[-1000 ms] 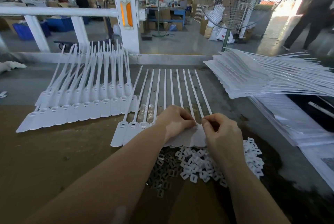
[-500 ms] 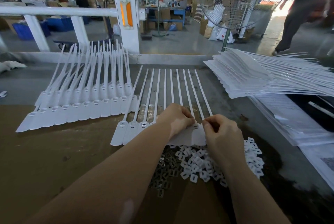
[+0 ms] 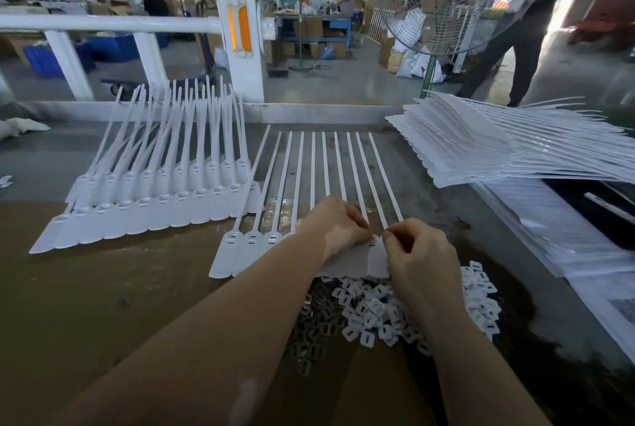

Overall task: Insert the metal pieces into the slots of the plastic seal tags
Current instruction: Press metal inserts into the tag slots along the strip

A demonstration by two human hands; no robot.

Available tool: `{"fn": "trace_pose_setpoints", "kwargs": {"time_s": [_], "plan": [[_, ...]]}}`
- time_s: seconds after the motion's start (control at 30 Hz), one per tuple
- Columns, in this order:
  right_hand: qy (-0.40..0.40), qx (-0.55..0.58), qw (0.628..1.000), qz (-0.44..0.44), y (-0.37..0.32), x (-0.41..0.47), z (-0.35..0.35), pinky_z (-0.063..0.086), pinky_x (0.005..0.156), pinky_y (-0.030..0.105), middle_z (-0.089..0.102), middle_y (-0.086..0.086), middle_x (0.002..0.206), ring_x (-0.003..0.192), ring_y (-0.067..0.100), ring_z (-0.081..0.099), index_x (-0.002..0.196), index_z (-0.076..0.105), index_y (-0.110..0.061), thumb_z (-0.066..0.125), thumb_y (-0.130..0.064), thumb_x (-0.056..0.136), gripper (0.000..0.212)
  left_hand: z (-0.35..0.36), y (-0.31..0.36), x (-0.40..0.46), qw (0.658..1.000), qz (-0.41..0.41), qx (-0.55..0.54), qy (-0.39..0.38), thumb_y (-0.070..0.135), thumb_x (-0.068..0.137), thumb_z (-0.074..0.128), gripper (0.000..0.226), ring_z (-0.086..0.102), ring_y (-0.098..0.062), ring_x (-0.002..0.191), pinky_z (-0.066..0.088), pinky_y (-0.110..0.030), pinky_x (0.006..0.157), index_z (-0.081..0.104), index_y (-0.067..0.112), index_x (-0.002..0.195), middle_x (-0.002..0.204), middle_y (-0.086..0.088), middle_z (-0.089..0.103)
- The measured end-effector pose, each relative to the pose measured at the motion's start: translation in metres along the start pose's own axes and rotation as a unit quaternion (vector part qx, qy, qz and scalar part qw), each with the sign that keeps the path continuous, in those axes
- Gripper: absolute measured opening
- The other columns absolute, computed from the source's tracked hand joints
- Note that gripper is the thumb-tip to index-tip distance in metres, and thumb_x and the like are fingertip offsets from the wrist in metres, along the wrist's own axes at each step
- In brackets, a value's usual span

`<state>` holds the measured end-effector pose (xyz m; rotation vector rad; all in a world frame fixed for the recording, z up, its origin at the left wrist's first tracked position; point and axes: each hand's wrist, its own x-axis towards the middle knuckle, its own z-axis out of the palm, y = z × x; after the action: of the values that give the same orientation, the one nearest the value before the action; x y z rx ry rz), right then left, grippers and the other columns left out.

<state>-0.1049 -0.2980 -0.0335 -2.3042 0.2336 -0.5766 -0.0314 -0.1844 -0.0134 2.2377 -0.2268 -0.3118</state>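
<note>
Together, both hands worked at the row of flat white plastic tags (image 3: 275, 247), whose thin straps ran far across the table (image 3: 103, 305). Left hand (image 3: 335, 224) and right hand (image 3: 417, 253) each curled, pinching the rightmost tag heads. Near them lay small metal pieces (image 3: 314, 319) beside white caps (image 3: 374, 308).
</note>
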Motion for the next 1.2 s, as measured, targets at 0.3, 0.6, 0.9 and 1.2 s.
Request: {"fn": "trace_pose_setpoints", "kwargs": {"time_s": [0.3, 0.6, 0.9, 1.2], "plan": [[0.002, -0.002, 1.0, -0.007, 0.0, 0.0, 0.0, 0.052, 0.069, 0.033, 0.06, -0.006, 0.075, 0.071, 0.011, 0.058, 0.087, 0.065, -0.016, 0.058, -0.021, 0.089, 0.009, -0.001, 0.007, 0.002, 0.998, -0.047, -0.03, -0.005, 0.014, 0.074, 0.076, 0.013, 0.058, -0.014, 0.078, 0.044, -0.023, 0.06, 0.068, 0.021, 0.065, 0.073, 0.003, 0.063], [-0.003, -0.029, 0.999, -0.034, -0.005, -0.004, -0.001, 0.047, 0.079, 0.041, 0.052, -0.011, 0.073, 0.075, 0.012, 0.054, 0.083, 0.06, -0.02, 0.055, -0.021, 0.09, 0.008, 0.001, 0.005, -0.003, 0.999, -0.037, -0.018, 0.016, 0.017, 0.076, 0.073, 0.014, 0.061, -0.017, 0.091, 0.052, -0.033, 0.084, 0.067, 0.024, 0.066, 0.081, 0.004, 0.066], [0.009, -0.059, 0.993, -0.099, -0.007, -0.009, 0.002, 0.043, 0.076, 0.035, 0.06, -0.005, 0.077, 0.072, 0.011, 0.047, 0.085, 0.065, -0.013, 0.058, -0.013, 0.088, 0.008, -0.026, -0.009, -0.02, 0.997, 0.048, -0.044, 0.047, 0.011, 0.084, 0.067, 0.012, 0.062, -0.009, 0.088, 0.047, -0.016, 0.07, 0.074, 0.019, 0.087, 0.09, 0.006, 0.07], [0.021, -0.077, 0.984, -0.161, -0.008, -0.014, 0.009, 0.035, 0.075, 0.03, 0.066, 0.001, 0.074, 0.069, 0.019, 0.058, 0.079, 0.067, -0.009, 0.066, -0.005, 0.083, 0.006, -0.042, -0.048, -0.053, 0.966, 0.071, 0.003, 0.25, 0.022, 0.087, 0.066, 0.009, 0.058, 0.002, 0.073, 0.045, -0.018, 0.069, 0.073, 0.024, 0.091, 0.082, 0.017, 0.065]]}}
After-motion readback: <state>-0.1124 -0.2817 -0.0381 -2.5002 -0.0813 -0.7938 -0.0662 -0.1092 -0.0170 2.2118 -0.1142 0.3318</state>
